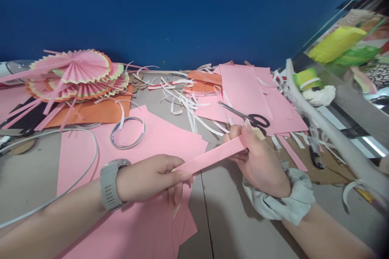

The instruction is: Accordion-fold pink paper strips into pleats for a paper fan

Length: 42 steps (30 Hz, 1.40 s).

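Observation:
A narrow folded pink paper strip (214,155) slants upward to the right between my two hands. My left hand (165,176), with a grey watch on the wrist, pinches its lower left end. The upper right end is in the closed fingers of my right hand (255,151), where a small yellowish edge pokes out. Scissors (243,115) with black handles lie just behind my right hand on pink sheets. Large pink paper (164,129) spreads under and beyond my left hand, with a roll of tape (114,133) on it.
Pleated pink and orange paper fans (79,73) are stacked at the back left on orange paper (88,112). White paper strips (188,105) litter the back middle. A white cable (95,149) curves at left. A cutter (316,153) and brown cardboard (331,166) lie at right, beside a pale tube (328,129).

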Tool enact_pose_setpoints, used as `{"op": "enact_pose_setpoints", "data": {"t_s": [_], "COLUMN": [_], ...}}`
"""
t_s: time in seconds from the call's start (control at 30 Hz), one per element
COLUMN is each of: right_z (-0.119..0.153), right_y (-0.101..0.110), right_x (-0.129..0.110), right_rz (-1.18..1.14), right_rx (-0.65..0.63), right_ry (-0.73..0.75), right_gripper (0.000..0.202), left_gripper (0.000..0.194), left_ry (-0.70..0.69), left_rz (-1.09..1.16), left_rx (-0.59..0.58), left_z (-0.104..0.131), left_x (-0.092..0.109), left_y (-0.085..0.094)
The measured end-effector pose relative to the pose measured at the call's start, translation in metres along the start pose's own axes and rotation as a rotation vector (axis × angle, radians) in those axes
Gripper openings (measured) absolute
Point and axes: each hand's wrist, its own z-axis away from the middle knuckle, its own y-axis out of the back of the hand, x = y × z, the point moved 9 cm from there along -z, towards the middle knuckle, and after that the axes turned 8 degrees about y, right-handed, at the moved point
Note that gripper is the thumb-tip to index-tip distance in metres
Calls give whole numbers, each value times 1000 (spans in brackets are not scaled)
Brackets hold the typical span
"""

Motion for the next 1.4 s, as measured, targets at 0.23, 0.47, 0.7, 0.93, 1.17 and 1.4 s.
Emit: {"op": "enact_pose_setpoints", "data": {"t_s": [0.23,0.47,0.7,0.93,1.17,1.4], "right_z": [-1,1,28,40,38,30], "right_y": [8,13,-43,-70,-62,-41], "right_x": [-1,-1,24,33,36,32], "right_rz": [40,206,336,239,159,266], "right_rx": [28,57,-356,-533,-487,-405], "right_ry": [-9,39,-109,-205,-245,-239], "right_gripper": [50,46,45,49,47,43], "left_gripper": [28,23,28,37,32,28], "left_ry": [30,61,-159,-171,-134,-73], "left_rz": [52,32,246,171,183,184], "left_rx": [-18,-195,-253,-35,-9,-79], "left_z": [-2,15,2,-6,-6,-6], "left_x": [-3,6,19,9,7,0], "left_y": [2,-19,-41,-33,-34,-37]}}
